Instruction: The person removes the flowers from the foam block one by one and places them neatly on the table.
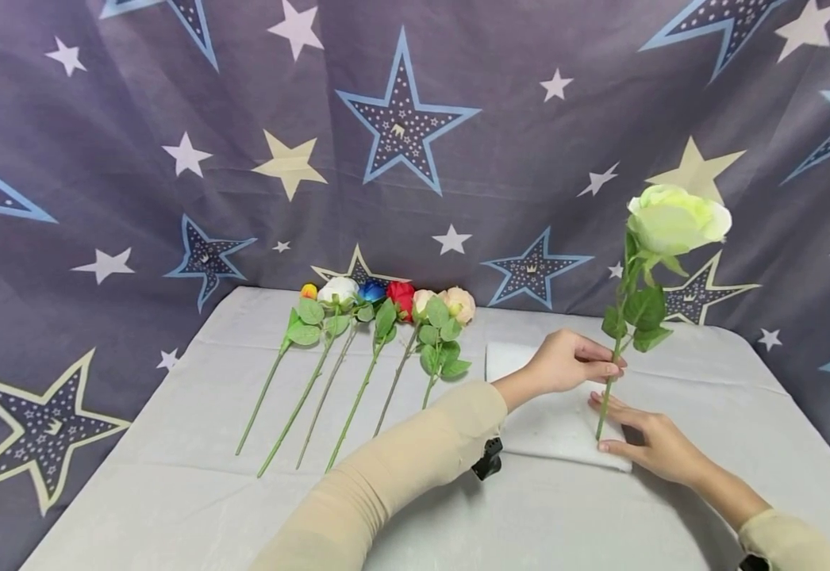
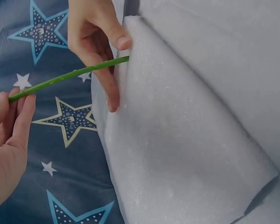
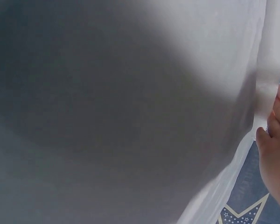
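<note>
A pale green-white artificial rose [image 1: 679, 222] stands upright, slightly tilted, over the right side of the table. My left hand [image 1: 565, 363] pinches its green stem [image 2: 67, 77] below the leaves. Beside the lower stem end is my right hand [image 1: 661, 446], its thumb and extended fingers spread on either side of it. A white foam-like pad [image 1: 551, 420] lies flat beneath both hands, and the stem's tip overlaps its edge in the left wrist view. In the right wrist view, the right hand [image 3: 275, 154] appears only at the right edge, beside pale material.
Several artificial flowers lie in a row left of the pad, including a white rose [image 1: 339, 292], a blue rose [image 1: 371, 291] and a red rose [image 1: 401, 300]. They rest on a grey-covered table [image 1: 194, 420]. A star-patterned curtain [image 1: 501, 143] hangs behind it.
</note>
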The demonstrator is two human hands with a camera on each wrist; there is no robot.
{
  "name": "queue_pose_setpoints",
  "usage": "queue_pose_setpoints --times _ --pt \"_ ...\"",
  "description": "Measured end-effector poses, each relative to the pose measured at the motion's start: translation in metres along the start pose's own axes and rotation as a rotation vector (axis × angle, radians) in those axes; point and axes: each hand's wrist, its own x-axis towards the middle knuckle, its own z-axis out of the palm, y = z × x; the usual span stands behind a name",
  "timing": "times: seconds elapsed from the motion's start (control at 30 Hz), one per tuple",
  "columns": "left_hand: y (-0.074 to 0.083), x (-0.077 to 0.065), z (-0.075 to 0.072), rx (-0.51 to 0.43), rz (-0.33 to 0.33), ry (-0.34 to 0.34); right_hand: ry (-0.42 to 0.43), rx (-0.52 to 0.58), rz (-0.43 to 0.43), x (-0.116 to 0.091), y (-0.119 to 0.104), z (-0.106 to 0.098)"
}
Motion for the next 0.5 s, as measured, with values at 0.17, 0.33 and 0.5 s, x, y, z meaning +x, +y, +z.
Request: queue_pose_setpoints --times 0.17,0.33,0.5 --pt "0.001 0.003 0.000 -0.042 0.019 0.052 -0.003 -0.007 0.007 0.001 0.001 -0.001" --pt "0.003 0.005 -0.007 -0.115 0.058 0.086 -0.011 -0.022 0.041 0.000 0.002 -0.002" --pt "0.004 -0.002 -0.019 -0.116 0.045 0.092 -0.021 -0.028 0.045 0.000 0.001 -0.002"
